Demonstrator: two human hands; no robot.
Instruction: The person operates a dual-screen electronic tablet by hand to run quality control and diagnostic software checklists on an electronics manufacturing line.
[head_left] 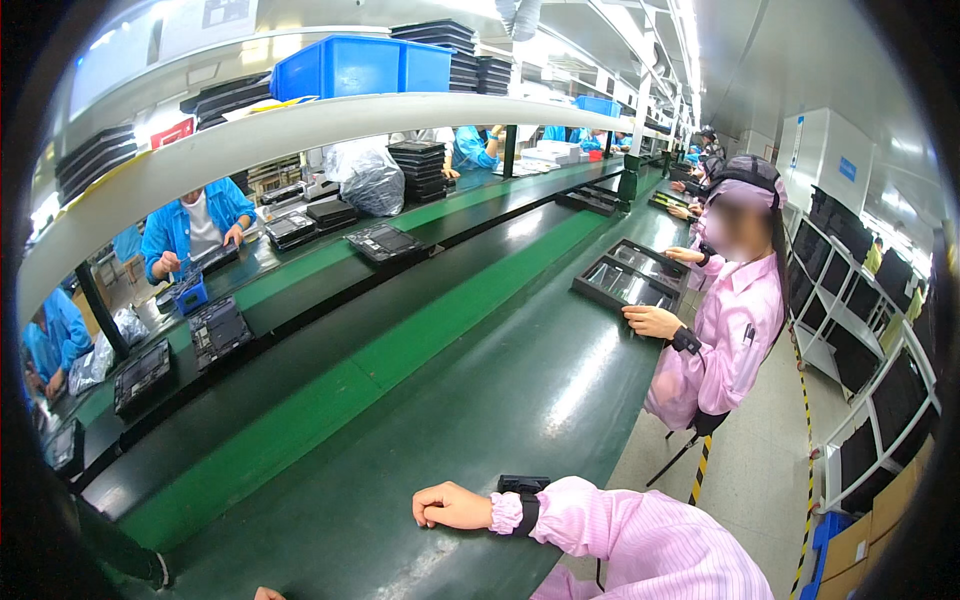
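Note:
My right hand [452, 506] rests on the dark green bench top [430, 420], its fingers loosely curled and nothing seen in them. A pink striped sleeve [620, 525] and a black wrist strap with a small box [522, 490] are on that arm. Of my left hand [268, 594] only a small part shows at the bottom edge, so its fingers cannot be read. Neither hand touches a part or tool that I can see. Farther along the bench, a co-worker in pink has both hands on a black tray [590, 293] with dark panels in it.
Black device housings [220, 333] sit along the line on the left, with another [383, 243] farther up. People in blue work across it. A white shelf rail [300, 125] holds blue bins [360, 65]. Wheeled racks [870, 430] and cartons [850, 550] stand at right.

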